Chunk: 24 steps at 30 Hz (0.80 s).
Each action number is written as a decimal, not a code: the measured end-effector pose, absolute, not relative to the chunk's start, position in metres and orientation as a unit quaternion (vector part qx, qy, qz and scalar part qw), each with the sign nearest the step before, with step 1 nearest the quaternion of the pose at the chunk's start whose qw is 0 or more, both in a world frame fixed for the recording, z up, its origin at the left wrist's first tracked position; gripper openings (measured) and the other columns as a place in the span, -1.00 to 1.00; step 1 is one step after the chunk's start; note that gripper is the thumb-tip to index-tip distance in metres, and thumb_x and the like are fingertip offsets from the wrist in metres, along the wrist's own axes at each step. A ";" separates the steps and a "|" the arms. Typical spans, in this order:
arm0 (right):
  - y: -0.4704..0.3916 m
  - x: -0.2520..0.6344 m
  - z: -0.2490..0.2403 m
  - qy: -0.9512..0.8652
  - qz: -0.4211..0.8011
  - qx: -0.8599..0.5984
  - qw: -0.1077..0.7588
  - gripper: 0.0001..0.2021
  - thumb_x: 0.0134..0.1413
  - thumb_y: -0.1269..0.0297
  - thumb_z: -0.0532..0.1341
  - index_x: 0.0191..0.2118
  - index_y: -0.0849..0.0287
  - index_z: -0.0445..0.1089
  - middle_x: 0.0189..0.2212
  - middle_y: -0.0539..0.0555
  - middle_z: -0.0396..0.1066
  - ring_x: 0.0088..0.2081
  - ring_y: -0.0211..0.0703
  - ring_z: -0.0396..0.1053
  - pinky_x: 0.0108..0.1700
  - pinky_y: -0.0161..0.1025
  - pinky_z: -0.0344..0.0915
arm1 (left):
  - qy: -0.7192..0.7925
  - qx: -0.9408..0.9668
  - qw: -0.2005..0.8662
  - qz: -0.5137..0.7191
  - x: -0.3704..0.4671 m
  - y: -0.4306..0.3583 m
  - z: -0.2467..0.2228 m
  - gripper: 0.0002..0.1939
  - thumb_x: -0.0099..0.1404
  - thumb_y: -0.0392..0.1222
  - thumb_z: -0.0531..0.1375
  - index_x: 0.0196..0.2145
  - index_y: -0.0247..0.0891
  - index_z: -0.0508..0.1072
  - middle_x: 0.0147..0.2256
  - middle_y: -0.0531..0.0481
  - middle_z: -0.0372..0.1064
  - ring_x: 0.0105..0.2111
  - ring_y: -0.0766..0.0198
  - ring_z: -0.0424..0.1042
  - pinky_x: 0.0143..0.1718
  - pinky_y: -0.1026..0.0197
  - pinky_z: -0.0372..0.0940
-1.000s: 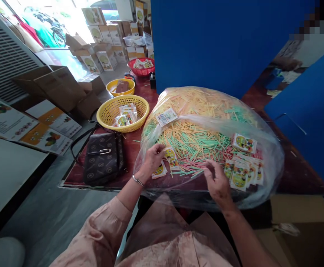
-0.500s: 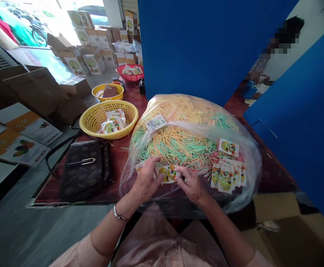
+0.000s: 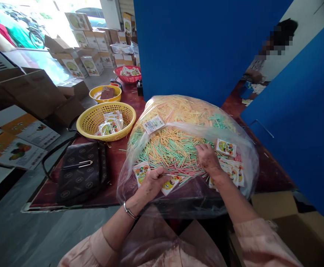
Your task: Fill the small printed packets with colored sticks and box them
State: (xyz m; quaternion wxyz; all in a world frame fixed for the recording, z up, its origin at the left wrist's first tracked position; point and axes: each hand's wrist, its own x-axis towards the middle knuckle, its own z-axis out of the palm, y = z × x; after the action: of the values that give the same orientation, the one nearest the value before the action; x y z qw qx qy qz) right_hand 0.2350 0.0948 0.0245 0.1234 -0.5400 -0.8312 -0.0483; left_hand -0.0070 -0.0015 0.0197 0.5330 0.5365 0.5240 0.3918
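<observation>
A large clear plastic bag (image 3: 248, 148) lies open on the table, full of thin orange, green and pink sticks (image 3: 175, 144). My left hand (image 3: 154, 181) is closed on a small printed packet (image 3: 171, 184) at the bag's near edge. Another packet (image 3: 141, 172) lies just left of that hand. My right hand (image 3: 208, 159) rests on the sticks at the right, its fingers bent down at them; whether it grips any is too small to tell. Several packets (image 3: 232, 172) lie beside and partly behind my right wrist, with one (image 3: 225, 147) above them.
A yellow basket (image 3: 85, 124) of packets, a smaller yellow basket (image 3: 93, 92) and a red basket (image 3: 128, 78) stand at the left. A dark handbag (image 3: 80, 170) lies near the table edge. Blue panels (image 3: 189, 48) rise behind; a person (image 3: 258, 70) is beyond them.
My right hand has left the packet and moved up and right onto the sticks. My left hand has closed on the packet, which is now tilted. The view has shifted slightly.
</observation>
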 end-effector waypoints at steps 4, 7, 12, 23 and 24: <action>0.113 0.233 0.019 -0.840 -0.115 -0.530 0.018 -0.74 0.03 0.49 0.06 -0.14 0.28 0.36 -0.21 0.25 0.35 -0.16 0.05 0.17 -0.15 -0.10 0.08 | 0.517 0.494 0.575 0.396 -0.002 -0.004 0.016 -0.82 0.08 -0.09 0.20 -0.46 -0.28 0.37 -0.53 0.08 0.31 -0.53 0.39 0.25 -0.51 0.35 0.16; 0.115 0.222 0.018 -0.832 -0.141 -0.537 -0.002 -0.78 0.06 0.48 0.04 -0.19 0.30 0.37 -0.23 0.27 0.34 -0.18 0.06 0.16 -0.18 -0.09 0.06 | 0.517 0.470 0.579 0.420 0.001 -0.005 0.012 -0.78 0.07 -0.07 0.22 -0.44 -0.27 0.33 -0.53 0.08 0.30 -0.53 0.39 0.25 -0.52 0.35 0.15; 0.113 0.212 0.016 -0.808 -0.162 -0.566 0.009 -0.79 0.11 0.45 0.03 -0.20 0.31 0.36 -0.25 0.30 0.33 -0.19 0.07 0.17 -0.17 -0.08 0.05 | 0.559 0.503 0.507 0.421 0.000 -0.006 0.011 -0.78 0.14 -0.08 0.15 -0.53 -0.25 0.27 -0.58 0.14 0.19 -0.56 0.42 0.15 -0.56 0.37 0.06; 0.118 0.217 0.011 -0.786 -0.089 -0.608 0.076 -0.78 0.05 0.47 0.03 -0.24 0.26 0.39 -0.25 0.24 0.39 -0.18 0.02 0.23 -0.16 -0.13 0.06 | 0.584 0.478 0.483 0.444 0.003 -0.002 0.004 -0.74 0.19 -0.01 0.08 -0.50 -0.24 0.29 -0.58 0.13 0.18 -0.57 0.42 0.12 -0.56 0.36 0.04; 0.119 0.220 0.011 -0.782 -0.062 -0.612 0.099 -0.77 0.04 0.48 0.03 -0.24 0.26 0.40 -0.25 0.24 0.40 -0.18 0.01 0.24 -0.15 -0.13 0.07 | 0.580 0.481 0.485 0.445 0.003 -0.001 0.004 -0.76 0.18 -0.01 0.09 -0.49 -0.24 0.29 -0.58 0.14 0.17 -0.58 0.42 0.12 -0.56 0.36 0.04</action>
State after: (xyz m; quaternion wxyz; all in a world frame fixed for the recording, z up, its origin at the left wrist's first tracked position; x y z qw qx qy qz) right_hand 0.2199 0.1194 0.0112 0.0987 -0.6125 -0.7818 -0.0622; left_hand 0.0034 -0.0007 0.0038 0.4849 0.4806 0.5797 0.4449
